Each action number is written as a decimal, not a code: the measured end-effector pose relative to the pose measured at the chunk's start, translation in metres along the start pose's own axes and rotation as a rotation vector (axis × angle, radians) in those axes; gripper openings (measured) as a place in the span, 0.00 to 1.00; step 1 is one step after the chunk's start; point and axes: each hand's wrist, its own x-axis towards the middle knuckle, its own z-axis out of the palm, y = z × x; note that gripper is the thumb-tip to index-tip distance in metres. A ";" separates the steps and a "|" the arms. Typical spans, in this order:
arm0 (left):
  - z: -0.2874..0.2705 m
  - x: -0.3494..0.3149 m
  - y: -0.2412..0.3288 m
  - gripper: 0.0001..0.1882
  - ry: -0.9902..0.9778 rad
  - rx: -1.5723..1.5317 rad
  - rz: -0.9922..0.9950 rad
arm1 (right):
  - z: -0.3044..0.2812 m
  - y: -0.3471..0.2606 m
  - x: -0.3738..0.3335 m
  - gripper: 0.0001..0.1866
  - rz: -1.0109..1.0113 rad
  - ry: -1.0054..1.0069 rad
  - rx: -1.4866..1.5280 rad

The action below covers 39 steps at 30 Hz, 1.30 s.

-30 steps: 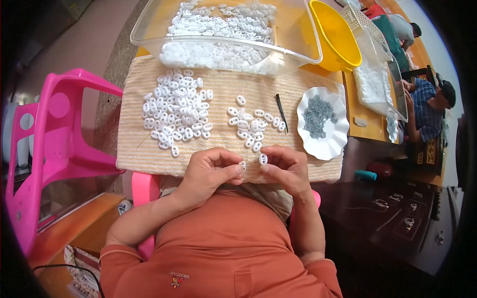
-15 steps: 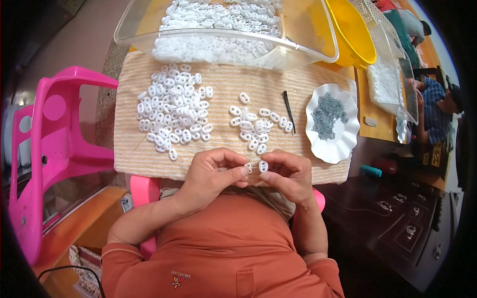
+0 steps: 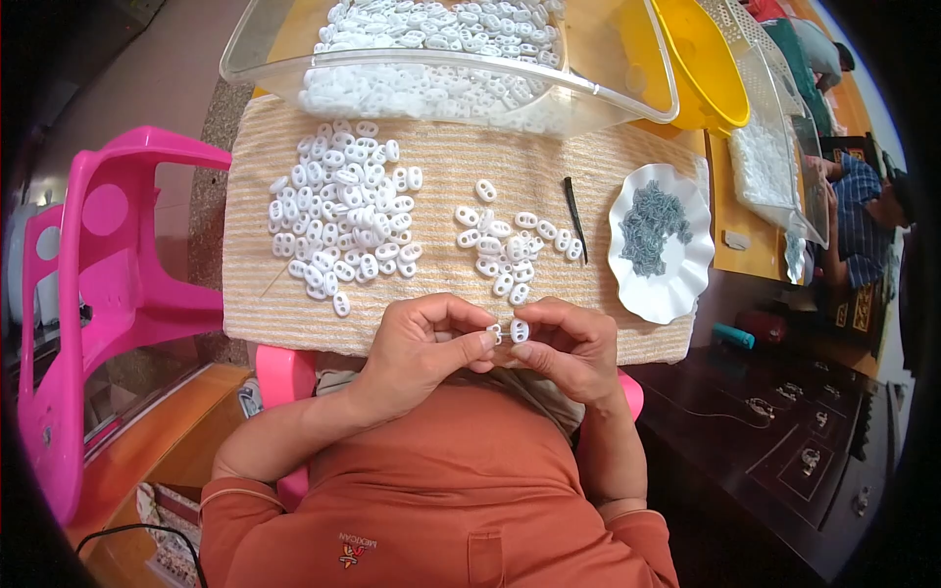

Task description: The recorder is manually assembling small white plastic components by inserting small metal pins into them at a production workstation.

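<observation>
At the table's near edge, my left hand (image 3: 423, 345) pinches a small white plastic part (image 3: 496, 332), mostly covered by the fingertips. Facing it, my right hand (image 3: 578, 355) grips a white oval two-hole piece (image 3: 520, 330) between thumb and fingers. Only a narrow space shows between the two parts; whether they touch is too small to tell. Just beyond my hands lies a small group of similar white oval pieces (image 3: 515, 252). A larger heap of them (image 3: 343, 201) spreads to the left. On the right, a scalloped white dish (image 3: 676, 284) holds small grey-blue pieces (image 3: 652, 230).
A striped cloth (image 3: 461, 147) covers the table. Across its far side stands a clear bin (image 3: 441, 59) of white pieces, beside a yellow basin (image 3: 711, 73). A thin black strip (image 3: 575, 220) lies near the dish. A pink chair (image 3: 78, 323) stands left; another person (image 3: 867, 220) sits far right.
The small part in my left hand has turned slightly and sits closer to the oval piece. Both hands keep their grips, and the view has shifted a little.
</observation>
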 end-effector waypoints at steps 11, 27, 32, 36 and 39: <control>0.000 0.000 0.000 0.09 -0.010 -0.015 0.013 | 0.000 -0.003 0.000 0.16 0.006 0.004 -0.043; -0.001 -0.001 -0.003 0.09 -0.013 -0.005 0.013 | 0.004 -0.003 -0.001 0.17 -0.005 -0.030 -0.086; -0.001 -0.001 -0.002 0.08 -0.016 -0.001 0.002 | 0.005 -0.004 -0.003 0.17 0.021 -0.013 -0.048; -0.001 -0.001 -0.003 0.08 -0.019 -0.017 0.004 | 0.006 -0.002 -0.003 0.17 0.029 -0.018 -0.060; -0.002 -0.002 -0.003 0.08 -0.020 -0.017 0.000 | 0.006 -0.002 -0.002 0.17 0.018 -0.024 -0.043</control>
